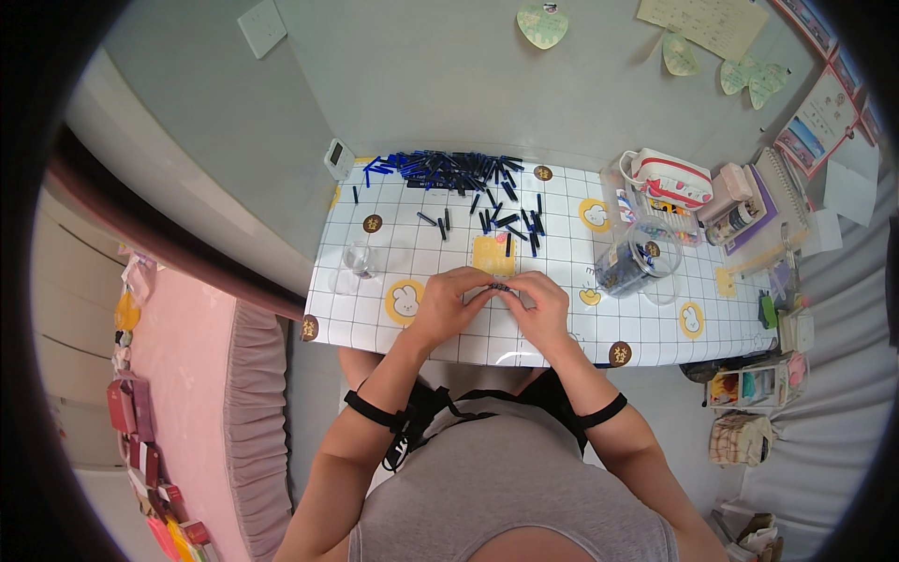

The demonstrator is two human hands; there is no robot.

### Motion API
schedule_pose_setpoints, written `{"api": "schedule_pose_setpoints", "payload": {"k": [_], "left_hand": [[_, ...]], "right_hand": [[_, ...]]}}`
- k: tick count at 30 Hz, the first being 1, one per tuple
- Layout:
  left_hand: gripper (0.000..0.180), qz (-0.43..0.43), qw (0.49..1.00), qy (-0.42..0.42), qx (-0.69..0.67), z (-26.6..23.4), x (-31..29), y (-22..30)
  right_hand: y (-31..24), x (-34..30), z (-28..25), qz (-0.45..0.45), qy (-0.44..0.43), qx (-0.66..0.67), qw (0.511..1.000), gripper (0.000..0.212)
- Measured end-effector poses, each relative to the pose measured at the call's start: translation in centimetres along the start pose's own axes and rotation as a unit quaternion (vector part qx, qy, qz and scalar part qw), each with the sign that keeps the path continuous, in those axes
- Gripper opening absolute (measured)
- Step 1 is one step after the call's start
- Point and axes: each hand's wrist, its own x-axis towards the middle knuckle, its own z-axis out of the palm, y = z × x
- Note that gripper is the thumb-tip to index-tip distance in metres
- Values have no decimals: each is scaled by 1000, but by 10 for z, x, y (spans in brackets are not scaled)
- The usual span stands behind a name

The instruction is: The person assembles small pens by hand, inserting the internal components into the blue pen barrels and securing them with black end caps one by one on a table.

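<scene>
My left hand and my right hand meet over the near middle of the table. Their fingertips pinch a small, dark, tube-like piece between them; the fingers cover most of it. Just beyond lies a yellow square on the tablecloth. Loose dark tubes with blue ends, resembling pen ink cartridges, are scattered past it. A dense heap of the same blue-black tubes lies along the far edge. To the right, a clear plastic jar holds many more dark blue pieces.
A clear cup stands at the left of the gridded tablecloth. Beside the wall sits a small white digital device. A white-and-red pouch, notebooks and stationery crowd the right side. A pink bed lies left.
</scene>
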Motion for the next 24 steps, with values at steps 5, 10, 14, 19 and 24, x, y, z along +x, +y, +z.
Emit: {"api": "schedule_pose_setpoints", "payload": {"k": [5, 10, 14, 19, 24], "left_hand": [[18, 45, 999, -13, 12, -9, 17, 30], [18, 117, 993, -1, -25, 1, 52, 70], [20, 187, 981, 9, -48, 36, 86, 102], [18, 213, 977, 2, -22, 82, 116, 123], [17, 225, 974, -14, 20, 117, 144, 122]], "right_hand": [[-17, 2, -14, -1, 44, 18, 999, 19], [-52, 28, -66, -1, 82, 13, 997, 19], [-58, 35, -117, 7, 128, -20, 992, 21], [-54, 43, -172, 21, 158, -98, 982, 22], [-33, 45, -207, 78, 160, -131, 975, 24]]}}
